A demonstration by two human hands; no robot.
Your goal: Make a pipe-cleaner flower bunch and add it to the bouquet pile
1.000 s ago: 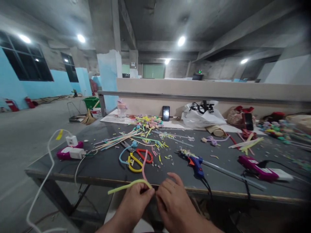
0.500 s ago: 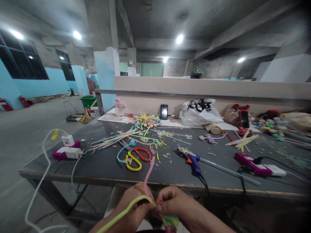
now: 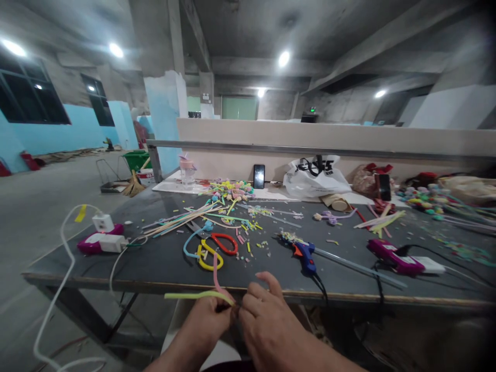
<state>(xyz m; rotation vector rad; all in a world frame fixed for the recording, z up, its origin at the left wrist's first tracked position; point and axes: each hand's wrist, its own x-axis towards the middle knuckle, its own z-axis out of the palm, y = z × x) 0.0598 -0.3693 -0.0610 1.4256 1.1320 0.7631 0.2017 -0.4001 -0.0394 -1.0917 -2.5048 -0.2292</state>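
My left hand (image 3: 207, 323) is closed, thumb and fingers pinching a yellow pipe cleaner (image 3: 186, 296) and a pink pipe cleaner (image 3: 216, 274) close to their ends. The yellow one sticks out to the left; the pink one rises toward the table edge. Pressed close beside it, my right hand (image 3: 265, 320) has its fingers curled at the spot where the two strips meet, one finger raised. Its back faces me, hiding the fingertips and most of what they grip. Both hands are in front of the table edge.
On the dark table (image 3: 248, 274) lie scissors (image 3: 211, 253) with red and yellow handles, a blue glue gun (image 3: 306, 256) with a long glue stick, and cut scraps. Purple power strips (image 3: 395, 257) are at both sides. Behind stand a phone (image 3: 259, 176) and a white bag (image 3: 315, 178).
My right hand has turned over so its back shows, and one finger has lifted. The yellow strip has swung up to nearly level, and the pink one has shifted left. The patterned green-blue piece is hidden now.
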